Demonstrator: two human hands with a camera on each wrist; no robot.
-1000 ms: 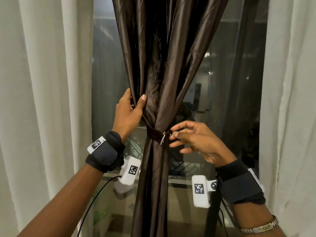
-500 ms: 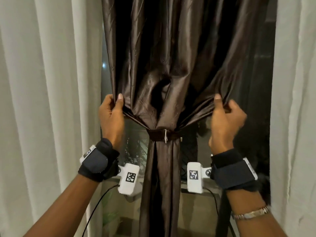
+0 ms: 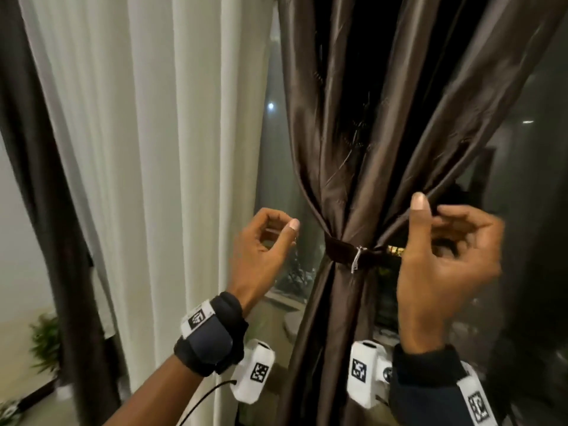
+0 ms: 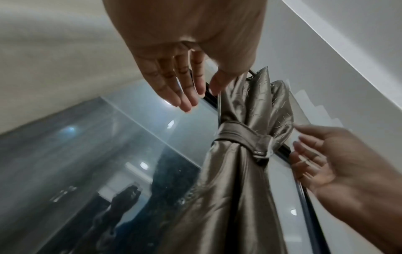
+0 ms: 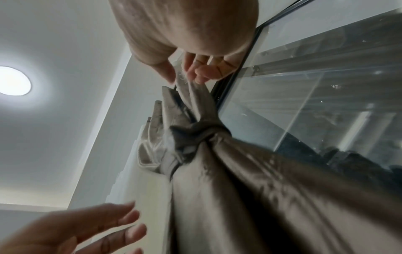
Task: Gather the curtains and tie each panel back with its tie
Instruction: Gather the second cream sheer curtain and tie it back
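Note:
The brown satin curtain (image 3: 353, 167) hangs gathered in front of the window, cinched at the waist by its dark brown tie (image 3: 341, 250) with a small metal clasp. My left hand (image 3: 276, 232) hovers just left of the curtain, level with the tie, fingers relaxed and holding nothing. My right hand (image 3: 430, 213) is just right of the tie, thumb raised. In the right wrist view my right hand (image 5: 185, 77) pinches a fold of the curtain (image 5: 217, 189) above the tie (image 5: 195, 135). The left wrist view shows my left hand (image 4: 195, 92) open beside the tie (image 4: 239, 135).
A white sheer curtain (image 3: 159, 149) hangs to the left, with another dark panel (image 3: 40, 149) beyond it. Window glass (image 3: 273, 149) lies behind the brown curtain. A potted plant (image 3: 46, 342) stands low at the left. A ceiling lamp (image 5: 12, 80) glows overhead.
My left hand has let go of the curtain's left edge and dropped lower. My right hand has come inward toward the tie, still pinching fabric. The spread folds have fallen back narrower.

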